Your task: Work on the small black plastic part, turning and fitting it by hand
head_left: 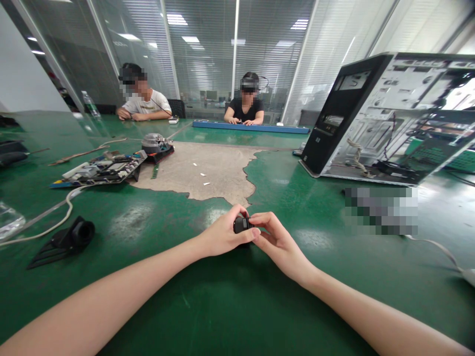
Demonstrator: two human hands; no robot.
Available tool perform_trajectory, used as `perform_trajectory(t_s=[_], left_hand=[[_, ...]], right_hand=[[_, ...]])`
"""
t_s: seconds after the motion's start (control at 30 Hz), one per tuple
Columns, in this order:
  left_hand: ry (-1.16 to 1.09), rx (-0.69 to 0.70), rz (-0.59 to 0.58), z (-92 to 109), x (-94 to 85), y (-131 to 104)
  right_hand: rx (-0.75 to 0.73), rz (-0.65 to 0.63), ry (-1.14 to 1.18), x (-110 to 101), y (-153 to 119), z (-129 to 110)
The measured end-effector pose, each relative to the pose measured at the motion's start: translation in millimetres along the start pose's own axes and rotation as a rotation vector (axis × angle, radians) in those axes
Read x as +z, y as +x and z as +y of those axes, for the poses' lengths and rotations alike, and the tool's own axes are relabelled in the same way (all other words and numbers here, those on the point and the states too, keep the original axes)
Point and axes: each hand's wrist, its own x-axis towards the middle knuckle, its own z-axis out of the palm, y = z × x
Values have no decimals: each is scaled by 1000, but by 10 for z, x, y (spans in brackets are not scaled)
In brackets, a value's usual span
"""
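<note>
A small black boxy object [242, 225] with a bit of red at its top edge is between my hands, just above the green table; its kind cannot be made out. My left hand [220, 235] is closed round its left side, with the thumb along the near face. From the right, my right hand [280, 247] pinches its edge with bent fingers and thumb. The fingers cover much of the object.
An opened black computer tower [343, 106] stands at the right. At the left are a circuit board [107, 167], a round cooler-like part [158, 143], a black plastic duct [76, 235] and a white cable [69, 205]. Two people [143, 104] sit across the table [208, 316].
</note>
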Motion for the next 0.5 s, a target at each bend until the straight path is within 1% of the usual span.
perform_trajectory(t_s=[0.1, 0.17, 0.3, 0.5], left_hand=[[-18, -1, 5, -1, 3, -6], [-25, -4, 6, 2, 4, -8], [-23, -8, 4, 11, 2, 0], [5, 2, 2, 9, -2, 5]], right_hand=[[78, -32, -4, -6, 0, -30], [100, -52, 5, -9, -7, -40], [80, -65, 38, -13, -21, -33], [1, 28, 24, -3, -6, 3]])
